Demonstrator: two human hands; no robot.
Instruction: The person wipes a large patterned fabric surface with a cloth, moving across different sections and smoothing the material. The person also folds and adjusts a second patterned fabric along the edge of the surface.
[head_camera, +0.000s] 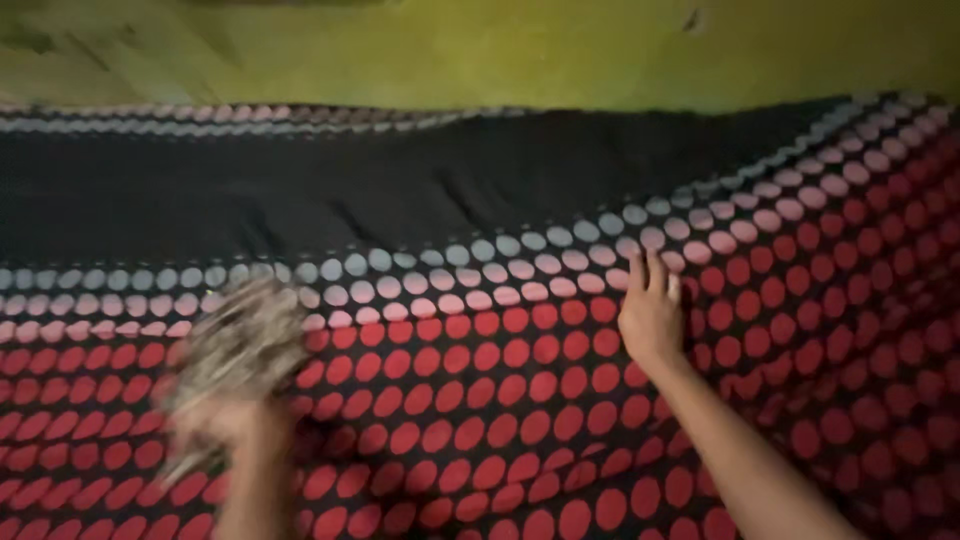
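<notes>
A black bedsheet with rows of red, pink and pale dots covers the whole surface in front of me. My right hand lies flat on it, fingers spread and pointing away, where the pale dots meet the red ones. My left hand is blurred with motion and grips a short brush of pale bristles, whose bristle end rests on or just above the sheet at the left.
A yellow-green wall runs along the far edge of the sheet. The fabric shows folds and wrinkles at the right side and a few creases in the black band.
</notes>
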